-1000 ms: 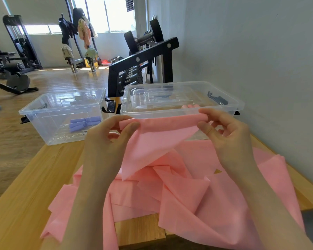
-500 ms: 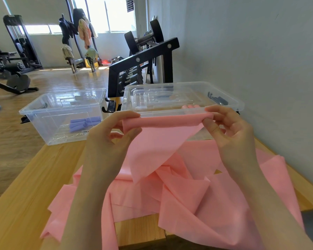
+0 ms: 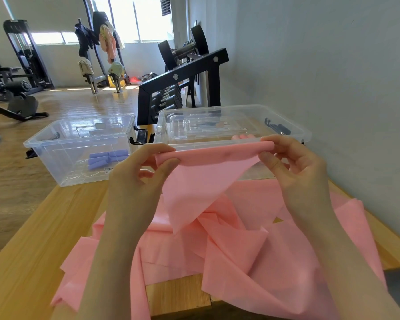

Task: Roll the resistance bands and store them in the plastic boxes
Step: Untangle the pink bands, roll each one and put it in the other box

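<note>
A long pink resistance band point(image 3: 236, 245) lies crumpled over the wooden table point(image 3: 32, 262). Its near end is lifted and its top edge is rolled over into a narrow fold. My left hand point(image 3: 139, 179) pinches the left end of that fold between thumb and fingers. My right hand point(image 3: 293, 167) pinches the right end. Behind the hands stand two clear plastic boxes. The left box point(image 3: 56, 144) holds a rolled purple band point(image 3: 107, 158). The right box point(image 3: 293, 132) shows only clear lids inside.
A black dumbbell rack point(image 3: 183, 77) stands just behind the boxes, against the grey wall on the right. Gym machines and a coat stand fill the far room on the wooden floor. The table's near edge lies under the draped band.
The top edge of the pink band has been turned over further into a tighter fold. Both hands have risen slightly and stayed at its ends.
</note>
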